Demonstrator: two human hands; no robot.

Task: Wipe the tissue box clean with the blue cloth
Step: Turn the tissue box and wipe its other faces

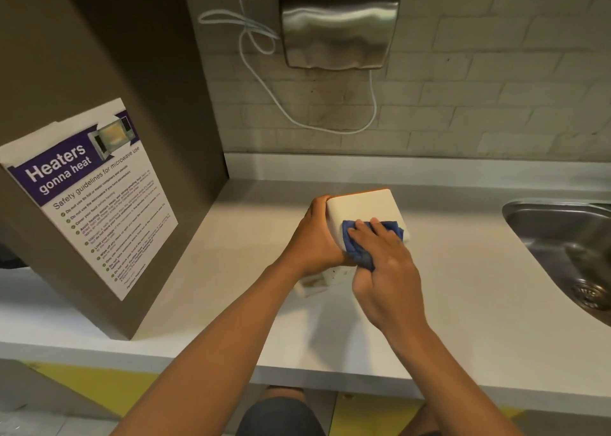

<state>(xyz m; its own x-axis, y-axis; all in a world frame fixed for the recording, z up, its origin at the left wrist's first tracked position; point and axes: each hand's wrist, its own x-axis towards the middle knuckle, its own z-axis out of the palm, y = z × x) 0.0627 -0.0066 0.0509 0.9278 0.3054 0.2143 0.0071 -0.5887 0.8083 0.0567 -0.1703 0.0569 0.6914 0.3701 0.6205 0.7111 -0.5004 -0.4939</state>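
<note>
Hidden or unclear: the lower part of the white rectangular tissue box is covered by both hands and the cloth; whether it rests on the tabletop or is lifted cannot be told. A pale, speckled patch below the hands is blurred and hard to identify.
Cut off: the stainless steel sink runs out of the picture at the right edge, with only part of its drain showing. The person's knees are cropped at the bottom edge.
Tissue box: white, with rounded corners and a thin orange edge along its far side. Its broad plain face is tilted toward the camera and looks smooth and unmarked.
Box position: over the pale grey tabletop, near the back wall, between the brown cabinet side and the sink, well apart from the sink.
Left hand: fingers curl around the left side of the box, gripping it.
Right hand: fingers lie fairly straight on the crumpled blue cloth, pressing it against the near part of the box's face.
Blue cloth: bunched, dark blue, partly under the right fingers; its lower end hangs between the two hands.
Poster: a white and purple microwave safety sheet fixed on the brown cabinet side; its small print is unreadable.
Wall: pale brick tiles carry a brushed metal hand dryer with a looped white cable hanging beside and below it.
</note>
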